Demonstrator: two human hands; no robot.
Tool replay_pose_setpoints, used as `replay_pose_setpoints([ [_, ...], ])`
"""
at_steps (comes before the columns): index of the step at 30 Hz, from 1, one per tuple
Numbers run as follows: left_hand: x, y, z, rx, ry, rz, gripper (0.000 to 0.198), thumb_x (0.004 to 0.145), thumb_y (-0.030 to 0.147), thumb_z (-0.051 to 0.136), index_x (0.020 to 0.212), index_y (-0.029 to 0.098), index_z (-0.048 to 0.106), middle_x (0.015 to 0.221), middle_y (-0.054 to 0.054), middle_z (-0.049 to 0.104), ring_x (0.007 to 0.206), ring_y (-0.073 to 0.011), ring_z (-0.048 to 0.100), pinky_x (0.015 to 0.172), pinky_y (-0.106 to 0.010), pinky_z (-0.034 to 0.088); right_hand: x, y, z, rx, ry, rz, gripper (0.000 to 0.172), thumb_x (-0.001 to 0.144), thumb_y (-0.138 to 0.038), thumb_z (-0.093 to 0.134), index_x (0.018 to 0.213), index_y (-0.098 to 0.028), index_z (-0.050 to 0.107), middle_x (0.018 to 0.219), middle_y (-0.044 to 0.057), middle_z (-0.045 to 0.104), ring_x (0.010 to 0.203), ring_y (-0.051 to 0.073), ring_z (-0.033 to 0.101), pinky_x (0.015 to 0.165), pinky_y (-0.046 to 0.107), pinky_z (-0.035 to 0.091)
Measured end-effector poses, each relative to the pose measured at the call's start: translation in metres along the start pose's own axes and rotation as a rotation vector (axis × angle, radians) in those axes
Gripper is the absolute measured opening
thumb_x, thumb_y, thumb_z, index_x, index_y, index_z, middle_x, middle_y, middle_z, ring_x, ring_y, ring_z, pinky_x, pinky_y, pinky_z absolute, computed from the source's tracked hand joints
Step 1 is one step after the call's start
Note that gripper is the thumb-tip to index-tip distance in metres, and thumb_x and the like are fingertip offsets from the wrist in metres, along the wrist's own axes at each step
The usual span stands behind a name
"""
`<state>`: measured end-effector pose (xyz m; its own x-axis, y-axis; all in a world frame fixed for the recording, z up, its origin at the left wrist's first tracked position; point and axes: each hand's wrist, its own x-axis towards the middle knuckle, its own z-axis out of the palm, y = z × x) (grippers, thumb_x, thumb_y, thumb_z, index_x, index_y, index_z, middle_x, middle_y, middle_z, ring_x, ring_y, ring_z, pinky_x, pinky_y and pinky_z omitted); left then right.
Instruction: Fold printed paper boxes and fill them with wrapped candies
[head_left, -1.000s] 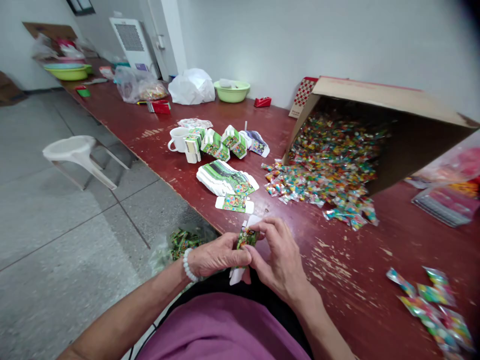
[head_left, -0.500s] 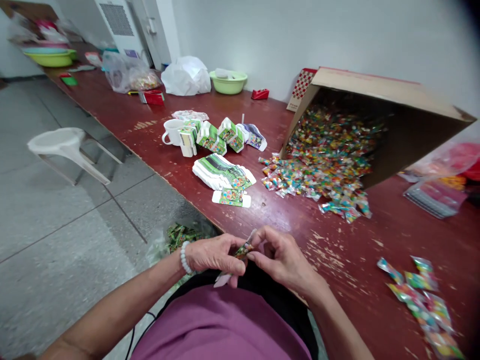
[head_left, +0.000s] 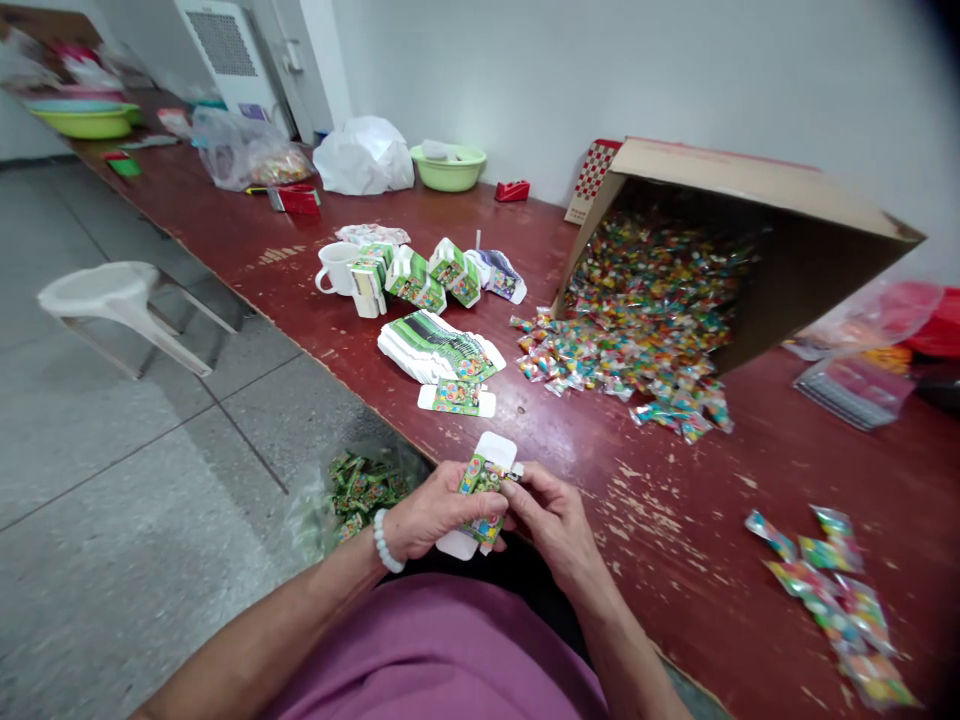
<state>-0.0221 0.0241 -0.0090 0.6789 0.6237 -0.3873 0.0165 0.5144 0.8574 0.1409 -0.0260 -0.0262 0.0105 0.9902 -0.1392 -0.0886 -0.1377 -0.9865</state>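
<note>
Close to my lap, a small green printed carton (head_left: 489,483) is held between both hands, its white end flaps sticking out at top and bottom. My left hand (head_left: 442,512) grips its left side, thumb across the printed face. The fingers of my right hand (head_left: 556,515) pinch the right edge. Just beyond, one flat carton (head_left: 457,397) lies on the table beside a fanned stack of flat cartons (head_left: 435,345). Formed green boxes (head_left: 409,275) stand farther back by a white mug (head_left: 337,268).
A cardboard box (head_left: 750,165) on its side spills wrapped candies (head_left: 600,345) onto the red table (head_left: 637,480). Several candy packets (head_left: 825,590) lie at right. Below the table edge sits a bag of green packets (head_left: 364,490). A white stool (head_left: 112,290) stands left.
The carton has turned from nearly edge-on to show its printed face and both white flaps. Both hands still hold it, and the view has shifted slightly.
</note>
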Motion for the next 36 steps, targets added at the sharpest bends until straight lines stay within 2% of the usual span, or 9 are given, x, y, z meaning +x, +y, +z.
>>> replay_pose_setpoints([
  [3,0.004,-0.004,0.005,0.156,0.072,0.121,0.032,0.079,0.038,0.073,0.095,0.012,0.063,0.085,-0.004,0.067,0.074,-0.014,0.064,0.07,-0.025,0.052,-0.001,-0.002,-0.002,-0.117,0.139,-0.071,0.027,0.087,-0.044,0.064,0.077,-0.02,0.069,0.07,0.0,0.063,0.062,0.015,0.057,0.057,0.025,0.048],
  [6,0.003,-0.005,0.01,0.276,0.256,0.267,0.037,0.082,0.03,0.071,0.112,0.018,0.054,0.101,-0.004,0.068,0.09,-0.0167,0.066,0.078,-0.027,0.053,-0.001,-0.008,-0.005,-0.213,0.166,-0.108,0.023,0.088,-0.04,0.062,0.087,-0.02,0.073,0.08,0.003,0.071,0.072,0.018,0.062,0.067,0.027,0.049],
  [11,-0.003,-0.009,0.014,0.309,0.385,0.333,0.058,0.082,0.03,0.069,0.131,0.025,0.037,0.106,-0.004,0.068,0.08,-0.0156,0.068,0.071,-0.027,0.054,-0.002,-0.004,0.003,0.01,0.28,-0.097,0.044,0.084,-0.039,0.07,0.123,-0.025,0.057,0.085,0.001,0.07,0.073,0.017,0.065,0.067,0.028,0.053],
  [14,-0.002,-0.012,0.014,0.303,0.397,0.356,0.058,0.082,0.031,0.07,0.134,0.025,0.044,0.108,-0.004,0.067,0.089,-0.0175,0.067,0.074,-0.026,0.054,-0.003,0.003,0.009,0.126,0.297,-0.128,0.038,0.084,-0.04,0.071,0.117,-0.025,0.059,0.096,0.003,0.071,0.085,0.018,0.066,0.076,0.031,0.055],
  [16,-0.001,-0.013,0.012,0.285,0.383,0.351,0.051,0.082,0.033,0.07,0.129,0.023,0.052,0.105,-0.004,0.068,0.093,-0.0182,0.066,0.077,-0.025,0.053,-0.004,0.005,0.008,0.126,0.289,-0.135,0.031,0.085,-0.042,0.069,0.109,-0.022,0.065,0.101,0.006,0.071,0.089,0.02,0.066,0.079,0.032,0.054],
  [19,0.001,-0.01,0.007,0.209,0.293,0.294,0.041,0.083,0.035,0.07,0.12,0.02,0.06,0.098,-0.003,0.069,0.088,-0.0166,0.064,0.078,-0.026,0.052,-0.004,0.003,0.001,0.041,0.29,-0.109,0.027,0.085,-0.045,0.068,0.094,-0.02,0.072,0.088,0.005,0.072,0.077,0.019,0.063,0.072,0.031,0.053],
  [24,0.0,-0.002,0.004,0.214,0.188,0.193,0.034,0.085,0.041,0.066,0.11,0.018,0.066,0.098,-0.003,0.071,0.084,-0.0162,0.064,0.075,-0.025,0.051,0.004,0.0,-0.014,0.133,0.161,-0.004,0.029,0.072,-0.045,0.081,0.069,-0.017,0.071,0.075,0.003,0.069,0.066,0.016,0.058,0.063,0.028,0.049],
  [28,0.0,0.001,0.005,0.233,0.162,0.188,0.032,0.087,0.042,0.065,0.108,0.018,0.067,0.098,-0.004,0.071,0.085,-0.0171,0.064,0.075,-0.025,0.05,0.009,0.002,-0.021,0.153,0.117,0.078,0.029,0.069,-0.041,0.084,0.069,-0.016,0.071,0.059,-0.002,0.06,0.056,0.011,0.051,0.059,0.025,0.043],
  [36,0.001,-0.001,0.001,0.173,0.128,0.187,0.031,0.086,0.042,0.067,0.105,0.017,0.066,0.094,-0.003,0.07,0.083,-0.016,0.062,0.076,-0.026,0.049,0.01,-0.002,-0.017,0.131,0.1,0.011,0.029,0.071,-0.043,0.082,0.076,-0.018,0.068,0.066,-0.002,0.064,0.06,0.012,0.056,0.061,0.025,0.046],
])
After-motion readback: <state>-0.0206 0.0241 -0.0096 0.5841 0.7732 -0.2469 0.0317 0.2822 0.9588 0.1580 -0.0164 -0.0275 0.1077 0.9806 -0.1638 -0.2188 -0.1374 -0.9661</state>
